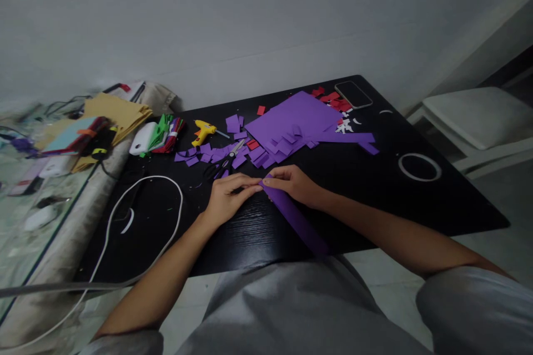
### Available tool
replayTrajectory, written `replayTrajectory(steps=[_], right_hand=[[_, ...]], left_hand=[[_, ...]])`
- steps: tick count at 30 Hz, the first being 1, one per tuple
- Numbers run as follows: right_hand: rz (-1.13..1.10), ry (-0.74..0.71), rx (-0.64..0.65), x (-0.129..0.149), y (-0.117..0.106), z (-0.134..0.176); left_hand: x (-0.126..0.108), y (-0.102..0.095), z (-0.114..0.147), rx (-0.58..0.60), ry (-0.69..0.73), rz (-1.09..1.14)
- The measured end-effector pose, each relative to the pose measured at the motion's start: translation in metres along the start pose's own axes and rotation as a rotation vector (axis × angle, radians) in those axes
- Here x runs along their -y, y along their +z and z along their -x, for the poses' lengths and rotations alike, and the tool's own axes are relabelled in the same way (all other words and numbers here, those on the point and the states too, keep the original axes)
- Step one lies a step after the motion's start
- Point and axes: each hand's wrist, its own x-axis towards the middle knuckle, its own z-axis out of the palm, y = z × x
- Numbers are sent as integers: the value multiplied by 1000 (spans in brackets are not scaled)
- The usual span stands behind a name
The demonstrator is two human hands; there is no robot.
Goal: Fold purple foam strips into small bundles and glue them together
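The left hand [228,195] and right hand [295,184] pinch the purple strip [295,219] at its far end, best kept untwisted.

The left hand [229,197] and right hand [295,184] are pinching close beside each other, forearms [377,224] slanting inward.

Open room on black tabletop [370,169]: right of the right hand [293,184] out to the white ring [420,179]. Ahead is blocked: scissors [232,156], purple squares [219,153], large purple sheet [297,108]. Cable loop [152,177] obstructs the left; purple strip [291,213] bars the near middle.
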Motion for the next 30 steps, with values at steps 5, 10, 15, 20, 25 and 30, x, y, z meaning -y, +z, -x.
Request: replayTrajectory(steps=[5,10,15,20,25,30], right_hand=[[39,-35,-12,-2,0,-1],[47,-61,-21,-5,0,-2],[58,-69,-21,-6,1,-2],[62,-80,-28,-7,1,-3],[67,-66,-28,-9,1,-3],[58,-69,-34,-9,1,-3]], left_hand=[[0,0,0,1,29,-13],[1,0,0,4,31,-13],[3,0,2,15,25,-16],[6,0,3,19,34,-25],[5,0,2,28,39,-31],[4,-1,1,38,41,-35]])
